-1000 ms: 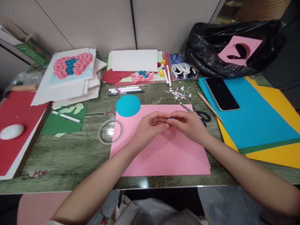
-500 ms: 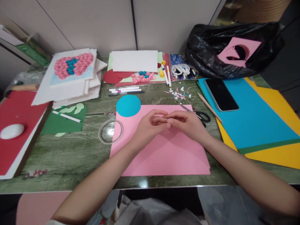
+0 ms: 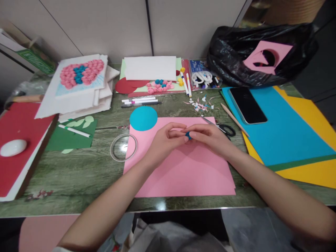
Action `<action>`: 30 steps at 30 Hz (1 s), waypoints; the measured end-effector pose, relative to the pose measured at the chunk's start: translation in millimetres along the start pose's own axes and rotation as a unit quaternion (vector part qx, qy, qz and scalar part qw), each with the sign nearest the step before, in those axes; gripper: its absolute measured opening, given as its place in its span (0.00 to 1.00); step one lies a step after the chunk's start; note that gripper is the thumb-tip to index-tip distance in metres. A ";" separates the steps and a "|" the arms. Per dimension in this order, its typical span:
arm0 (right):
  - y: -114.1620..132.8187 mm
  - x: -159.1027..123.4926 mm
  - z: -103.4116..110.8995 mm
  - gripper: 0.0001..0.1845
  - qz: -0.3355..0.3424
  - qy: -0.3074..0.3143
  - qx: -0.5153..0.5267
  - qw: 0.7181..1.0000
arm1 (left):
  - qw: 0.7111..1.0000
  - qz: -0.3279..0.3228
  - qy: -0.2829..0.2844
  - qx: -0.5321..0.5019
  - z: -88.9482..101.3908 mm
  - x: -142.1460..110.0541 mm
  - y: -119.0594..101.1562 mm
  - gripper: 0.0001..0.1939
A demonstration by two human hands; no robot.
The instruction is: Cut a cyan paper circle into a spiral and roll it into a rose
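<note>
We pinch a small blue piece (image 3: 188, 135) between our left hand (image 3: 167, 138) and right hand (image 3: 213, 138), both touching it, over the pink paper (image 3: 181, 176); we can't tell its long side.

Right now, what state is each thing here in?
Blue piece: gripped, partly hidden
Left hand: curled, holding blue piece
Right hand: curled, holding blue piece
Phone: screen dark
Scissors: partly covered; open or shut unclear
Pink sheets: lying flat
Blue disc: lying flat
Pale ring: lying flat
Black bag: crumpled
Paper scraps: scattered
</note>
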State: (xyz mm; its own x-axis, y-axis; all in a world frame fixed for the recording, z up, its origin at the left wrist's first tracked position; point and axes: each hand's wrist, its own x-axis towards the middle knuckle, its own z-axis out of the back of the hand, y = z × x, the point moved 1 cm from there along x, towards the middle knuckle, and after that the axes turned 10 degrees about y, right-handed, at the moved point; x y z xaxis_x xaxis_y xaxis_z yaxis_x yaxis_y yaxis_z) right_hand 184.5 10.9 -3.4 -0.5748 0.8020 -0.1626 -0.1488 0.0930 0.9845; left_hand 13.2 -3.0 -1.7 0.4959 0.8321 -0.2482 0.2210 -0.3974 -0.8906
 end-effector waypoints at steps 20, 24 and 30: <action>2.6 0.7 -3.9 0.11 -0.019 0.003 0.067 0.998 | 0.998 -0.016 -0.042 0.032 1.7 1.8 2.4 0.17; 0.9 1.6 -3.7 0.11 -0.006 -0.028 0.010 1.000 | 0.999 -0.011 -0.035 -0.015 1.9 1.9 4.4 0.19; -0.9 2.5 -5.1 0.11 -0.005 -0.044 0.016 0.999 | 0.999 -0.030 -0.038 -0.005 0.7 1.9 6.2 0.19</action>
State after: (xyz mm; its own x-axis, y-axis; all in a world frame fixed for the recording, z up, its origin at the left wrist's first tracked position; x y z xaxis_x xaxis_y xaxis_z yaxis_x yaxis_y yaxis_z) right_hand 179.1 9.7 -5.1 -0.5005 0.8493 -0.1679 -0.1275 0.1195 0.9846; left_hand 14.9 -3.5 -8.0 0.4160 0.8818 -0.2222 0.2568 -0.3484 -0.9015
